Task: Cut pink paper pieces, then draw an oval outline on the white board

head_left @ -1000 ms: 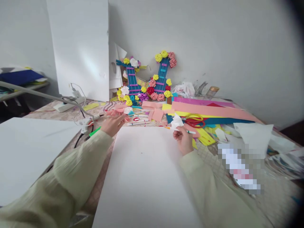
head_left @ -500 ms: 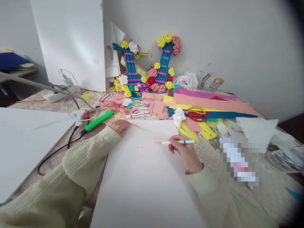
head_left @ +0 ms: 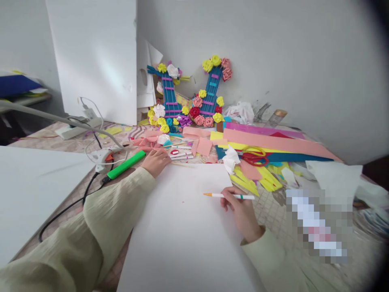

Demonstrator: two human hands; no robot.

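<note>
The right hand (head_left: 240, 209) now sits lower in the frame, over the right edge of the white sheet (head_left: 185, 227), gripping an orange-tipped pen (head_left: 229, 196) that lies level, tip toward frame left. A second ago it was up by the crumpled white paper (head_left: 230, 159). The left hand (head_left: 155, 160) now rests at the sheet's upper left corner, and a green tool (head_left: 126, 164) shows beside its sleeve.

white pen (head_left: 232, 196) (orange tip pointing left) held level over white sheet (head_left: 185, 227).
</note>
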